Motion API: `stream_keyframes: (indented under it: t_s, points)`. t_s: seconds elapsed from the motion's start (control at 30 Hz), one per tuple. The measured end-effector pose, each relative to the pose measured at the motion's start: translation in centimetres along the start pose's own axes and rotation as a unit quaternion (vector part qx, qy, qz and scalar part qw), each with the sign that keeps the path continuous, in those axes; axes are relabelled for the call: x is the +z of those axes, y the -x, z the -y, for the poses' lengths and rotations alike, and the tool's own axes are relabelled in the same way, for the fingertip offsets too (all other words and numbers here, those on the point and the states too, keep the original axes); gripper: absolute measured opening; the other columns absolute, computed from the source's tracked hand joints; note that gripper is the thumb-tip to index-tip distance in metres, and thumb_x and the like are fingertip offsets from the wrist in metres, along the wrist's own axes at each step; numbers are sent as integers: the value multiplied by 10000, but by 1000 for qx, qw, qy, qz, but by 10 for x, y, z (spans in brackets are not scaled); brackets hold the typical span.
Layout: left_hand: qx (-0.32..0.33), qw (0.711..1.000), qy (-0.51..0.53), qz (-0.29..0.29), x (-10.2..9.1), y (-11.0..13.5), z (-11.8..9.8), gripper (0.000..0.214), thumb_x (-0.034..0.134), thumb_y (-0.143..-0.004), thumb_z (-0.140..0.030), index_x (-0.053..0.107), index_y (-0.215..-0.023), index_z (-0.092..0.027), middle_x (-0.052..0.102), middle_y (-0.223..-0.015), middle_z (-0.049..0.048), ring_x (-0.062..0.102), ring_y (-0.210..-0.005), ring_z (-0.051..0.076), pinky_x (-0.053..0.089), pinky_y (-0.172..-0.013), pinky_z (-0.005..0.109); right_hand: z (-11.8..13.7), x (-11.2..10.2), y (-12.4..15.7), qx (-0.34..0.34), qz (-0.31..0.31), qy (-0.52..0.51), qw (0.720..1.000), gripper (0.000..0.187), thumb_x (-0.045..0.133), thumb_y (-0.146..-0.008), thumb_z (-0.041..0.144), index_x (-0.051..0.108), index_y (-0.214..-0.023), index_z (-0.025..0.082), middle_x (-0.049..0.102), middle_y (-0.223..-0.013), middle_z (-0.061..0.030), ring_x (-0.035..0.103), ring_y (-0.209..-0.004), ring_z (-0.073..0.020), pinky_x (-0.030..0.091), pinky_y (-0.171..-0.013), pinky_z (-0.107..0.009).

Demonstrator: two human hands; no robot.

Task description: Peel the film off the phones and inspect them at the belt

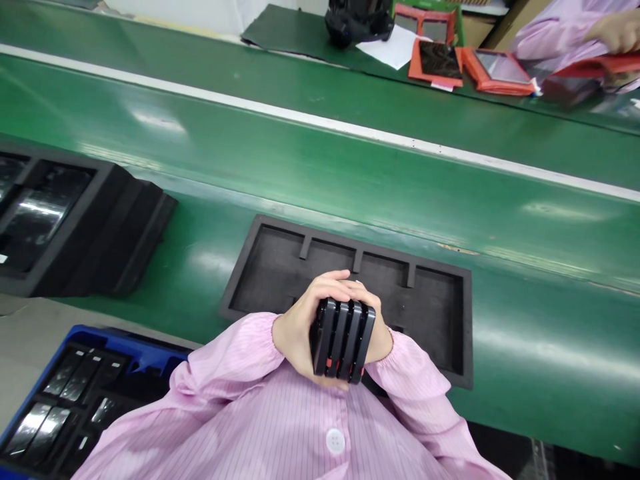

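Observation:
Both of my hands hold one stack of several black phone-like devices (345, 340) in front of my chest. The devices stand on edge side by side, with small red spots near their lower ends. My left hand (299, 330) wraps around the left side, its thumb low and its fingers over the top. My right hand (376, 327) grips the right side, partly hidden behind the stack. Beyond and beneath the hands lies a black foam tray (280, 267) with divider ribs; no devices show in its visible part.
Stacked black foam trays (100, 227) holding dark devices stand at the left on the green bench (200, 267). A blue crate (75, 333) with devices sits lower left. Across the bench are red-framed panels (435, 63), a black object (359, 23) and a co-worker's hand (617, 32).

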State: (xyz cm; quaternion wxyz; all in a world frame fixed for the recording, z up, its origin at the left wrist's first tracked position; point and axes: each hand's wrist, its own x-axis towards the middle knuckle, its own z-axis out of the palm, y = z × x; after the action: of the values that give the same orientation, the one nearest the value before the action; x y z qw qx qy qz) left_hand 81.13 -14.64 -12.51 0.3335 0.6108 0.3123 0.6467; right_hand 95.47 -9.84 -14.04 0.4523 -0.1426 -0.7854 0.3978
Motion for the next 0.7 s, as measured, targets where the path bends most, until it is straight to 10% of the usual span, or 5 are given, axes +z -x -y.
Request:
stream_keyframes:
  t_s: [0.13, 0.37, 0.57, 0.7]
  points:
    - [40, 990, -75, 109, -18, -2, -12, 1081, 842, -478, -675, 371, -1365, -276, 521, -1341, 187, 492, -1313, 437, 340, -1153, 637, 19, -3, 0, 10, 26, 26, 999, 866, 792, -689, 510, 362, -1403, 278, 542, -1296, -135, 572, -1220, -337, 523, -1003, -534]
    - [-70, 939, -244, 232, -42, 11, -55, 779, 700, -829, -298, 247, -1456, -211, 506, -1423, 228, 442, -1401, 323, 517, -1073, 489, 71, -3, 15, 119, 57, 173, 976, 785, 735, -811, 276, 305, -1467, 282, 466, -1405, -183, 496, -1321, -348, 511, -1028, -589]
    - [106, 943, -226, 219, -46, 18, -6, 620, 648, -854, -124, 321, -1367, -245, 168, -1626, 212, 198, -1514, 315, 402, -1168, 532, 32, -6, 16, -31, 70, 211, 974, 654, 620, -849, 63, 376, -1382, 353, 218, -1614, -91, 187, -1509, -345, 442, -1081, -649]
    - [81, 941, -242, 223, -43, 37, 21, 831, 664, -797, -21, 221, -1430, -328, -210, -1640, 102, 15, -1535, 307, 425, -1158, 501, 12, -3, 24, -40, 97, 235, 966, 679, 592, -860, 36, 310, -1428, 279, 12, -1662, -89, 41, -1528, -336, 358, -1129, -669]
